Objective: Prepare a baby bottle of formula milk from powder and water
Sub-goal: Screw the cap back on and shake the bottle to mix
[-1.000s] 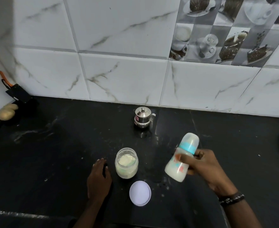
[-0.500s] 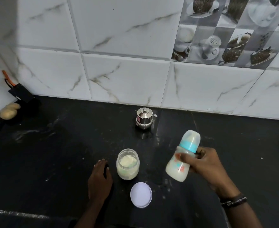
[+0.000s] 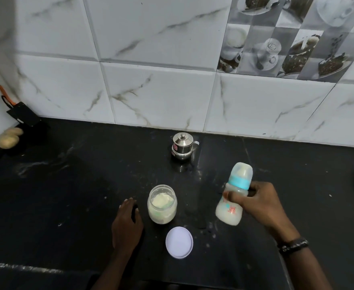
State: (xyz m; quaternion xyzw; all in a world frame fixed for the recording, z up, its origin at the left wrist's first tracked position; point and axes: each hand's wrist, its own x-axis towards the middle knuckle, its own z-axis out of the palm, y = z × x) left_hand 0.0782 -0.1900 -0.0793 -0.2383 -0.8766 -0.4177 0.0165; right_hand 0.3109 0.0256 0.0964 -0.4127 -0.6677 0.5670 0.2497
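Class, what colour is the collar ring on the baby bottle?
Turquoise blue, seen in the head view on the baby bottle, gripped by the right hand.

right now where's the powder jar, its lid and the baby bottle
powder jar [image 3: 162, 207], head view, on its glass side wall
lid [image 3: 179, 242], head view, on the middle of its flat white top
baby bottle [image 3: 230, 212], head view, on the milky lower body below the fingers

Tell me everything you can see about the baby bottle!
The bottle looks like see-through plastic with small red pictures on its side. It has a blue ring at the neck and a clear cap on top. White milk fills its lower part. It is tilted, top leaning away to the right, and seems held above the black counter. The right hand grips its middle, fingers curled round it. Nothing else touches it.
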